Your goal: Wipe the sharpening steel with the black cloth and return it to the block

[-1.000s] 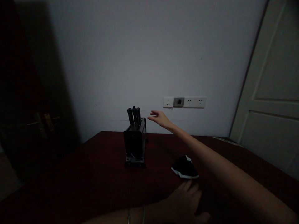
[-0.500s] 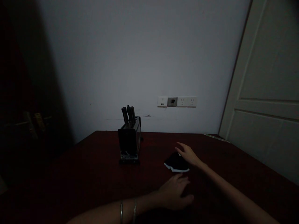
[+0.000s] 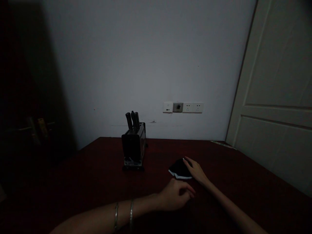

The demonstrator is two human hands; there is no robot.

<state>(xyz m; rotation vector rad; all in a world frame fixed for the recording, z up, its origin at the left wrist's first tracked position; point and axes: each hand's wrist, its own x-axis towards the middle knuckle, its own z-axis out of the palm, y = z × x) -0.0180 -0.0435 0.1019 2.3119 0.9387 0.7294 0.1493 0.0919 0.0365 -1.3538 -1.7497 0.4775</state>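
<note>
A black cloth [image 3: 179, 168] with a white edge lies folded on the dark red table [image 3: 156, 148], right of the middle. On the cloth's right side rests my right hand [image 3: 195, 170], its fingers stretched out and touching the fabric. Nearer to me, just below the cloth, my left hand [image 3: 173, 196] hovers with loosely bent fingers; a gap shows between thumb and forefinger, and I see nothing in it. Two bangles [image 3: 131, 213] circle the left forearm. The dim light hides finer detail of the cloth.
Left of the cloth stands a black knife block [image 3: 133, 146] with several dark-handled knives [image 3: 133, 120] upright in it. Wall sockets [image 3: 192, 107] sit above the table's back edge. A pale door [image 3: 273, 97] is on the right. The far left is very dark.
My right hand has come down onto the right side of the cloth. The left hand's spread fingers have bent inward, and it has shifted slightly left. The view has shifted a little.
</note>
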